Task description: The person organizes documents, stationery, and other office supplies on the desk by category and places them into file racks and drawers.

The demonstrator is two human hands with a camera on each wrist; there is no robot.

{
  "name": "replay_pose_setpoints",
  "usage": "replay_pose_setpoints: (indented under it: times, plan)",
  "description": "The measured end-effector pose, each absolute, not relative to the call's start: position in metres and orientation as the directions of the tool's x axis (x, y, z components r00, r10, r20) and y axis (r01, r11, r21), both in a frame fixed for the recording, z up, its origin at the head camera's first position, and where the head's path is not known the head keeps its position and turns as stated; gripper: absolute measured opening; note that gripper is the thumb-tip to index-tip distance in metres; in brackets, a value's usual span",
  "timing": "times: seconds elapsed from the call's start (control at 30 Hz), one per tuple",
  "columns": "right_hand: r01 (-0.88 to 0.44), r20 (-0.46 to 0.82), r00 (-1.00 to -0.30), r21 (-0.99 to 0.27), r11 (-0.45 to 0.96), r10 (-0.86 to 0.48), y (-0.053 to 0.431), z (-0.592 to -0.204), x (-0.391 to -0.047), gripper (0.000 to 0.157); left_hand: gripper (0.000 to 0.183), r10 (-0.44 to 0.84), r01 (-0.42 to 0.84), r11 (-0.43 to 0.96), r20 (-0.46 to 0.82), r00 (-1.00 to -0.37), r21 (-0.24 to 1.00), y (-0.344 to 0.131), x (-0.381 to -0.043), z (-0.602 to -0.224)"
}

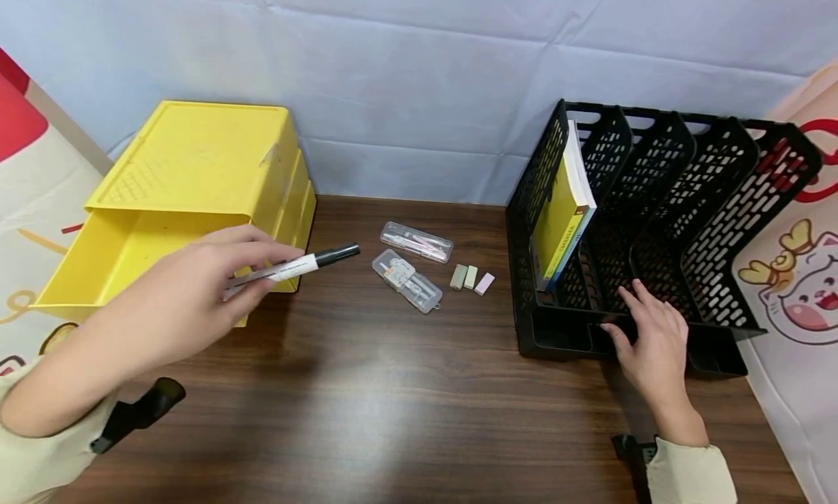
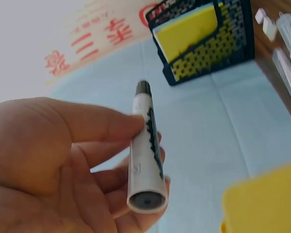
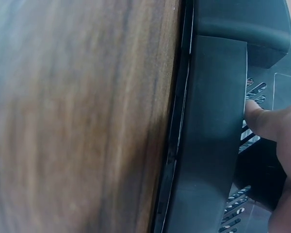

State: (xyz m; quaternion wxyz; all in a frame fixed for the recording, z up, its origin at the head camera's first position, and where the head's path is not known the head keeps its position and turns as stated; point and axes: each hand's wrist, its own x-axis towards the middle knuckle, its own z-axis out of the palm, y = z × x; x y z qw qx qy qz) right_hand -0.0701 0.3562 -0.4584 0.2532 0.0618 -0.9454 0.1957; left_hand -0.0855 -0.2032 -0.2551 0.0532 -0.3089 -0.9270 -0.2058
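Pinching the marker (image 1: 288, 268), the left hand (image 1: 211, 275) has it well left of the black rack (image 1: 524, 278); over here, the right hand (image 1: 655, 344) touches the rack's front, fingers spread! Looks like carrying; next probably calls for a steady crossing rackward.

Marker (image 1: 294, 268) partly covered by the left hand (image 1: 219, 275), its print too small to read, drawer (image 1: 108, 260) partly hidden behind that hand, lettering on the yellow book (image 1: 559, 217) illegible, right hand (image 3: 286, 136) cut off in the right wrist view
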Motion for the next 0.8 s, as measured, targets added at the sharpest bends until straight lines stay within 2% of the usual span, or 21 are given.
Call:
replay_pose_setpoints:
  times: [0.2, 0.37, 0.57, 0.8]
  plan:
    - [-0.209, 0.498, -0.867, -0.332, 0.92, -0.017, 0.356, -0.458, -0.069, 0.07, 0.046, 0.543, 0.598, 0.728, 0.25, -0.801, 0.336, -0.233, -0.094, -0.248]
    - [-0.213, 0.5, -0.866, -0.336, 0.917, -0.018, 0.357, -0.459, -0.069, 0.07, 0.048, 0.476, 0.539, 0.783, 0.259, -0.84, 0.309, -0.265, -0.104, -0.244]
    - [-0.211, 0.49, -0.872, -0.341, 0.916, -0.019, 0.358, -0.459, -0.069, 0.071, 0.05, 0.43, 0.469, 0.824, 0.187, -0.883, 0.319, -0.301, -0.11, -0.247]
    - [-0.208, 0.488, -0.872, -0.339, 0.918, -0.018, 0.358, -0.459, -0.069, 0.07, 0.04, 0.331, 0.339, 0.901, 0.075, -0.941, 0.271, -0.324, -0.117, -0.25]
